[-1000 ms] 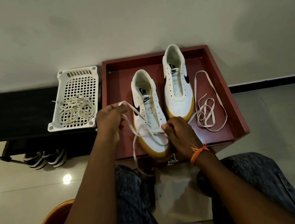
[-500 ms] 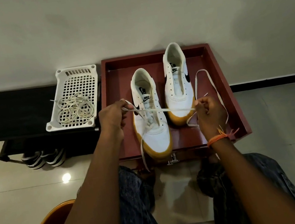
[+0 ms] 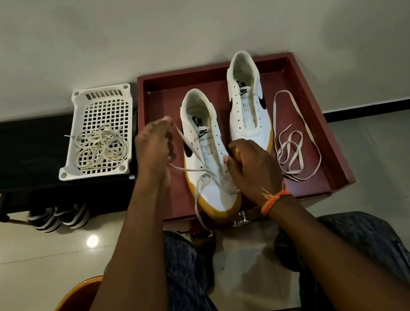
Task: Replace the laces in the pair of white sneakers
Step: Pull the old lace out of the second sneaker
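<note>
Sitting in the red tray (image 3: 334,149), the near sneaker (image 3: 208,160) is taking its new lace (image 3: 189,167): the right hand (image 3: 254,168), out wide half a second ago, is now back at the eyelets, seemingly pinching the lace. The left hand (image 3: 154,147) is still gripping the other end; the far sneaker (image 3: 246,101) is waiting laceless beside a loose lace (image 3: 293,139), old laces (image 3: 100,149) lying in the basket (image 3: 107,104).

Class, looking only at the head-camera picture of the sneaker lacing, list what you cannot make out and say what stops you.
- Right hand, head view: its back hides the fingertips and any lace they grip.
- Left hand: motion blur smears its pinch on the flat white lace.
- Near white sneaker: the right hand covers its right-side eyelets.
- Striped shoes: the black rack hides their upper parts.
</note>
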